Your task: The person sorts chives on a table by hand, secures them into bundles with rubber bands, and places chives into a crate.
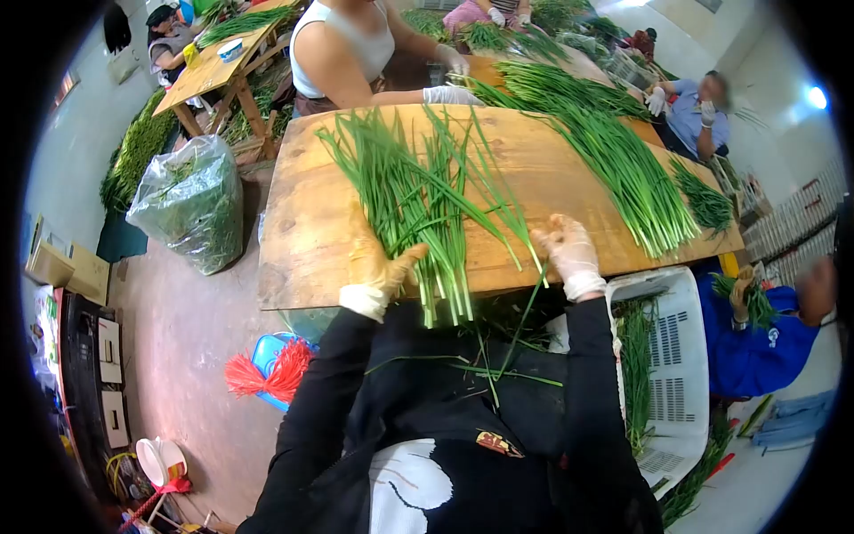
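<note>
A loose bunch of long green chives (418,191) lies on the wooden table in front of me, its pale stem ends reaching over the near edge. My left hand (378,267), in a pale glove, rests along the bunch's left side, fingers stretched out and thumb apart over the stems. To the right of the bunch, my right hand (569,254), also gloved, has curled fingers with thumb and fingertips at a thin chive stalk (513,209). Loose stalks (511,343) hang over the edge and lie across my dark apron.
A larger chive pile (623,169) covers the right of the wooden table (298,231). A white crate (676,356) stands at my right and a plastic bag of greens (191,205) at left. Red strings (285,372) lie on a blue container. Several co-workers surround the tables.
</note>
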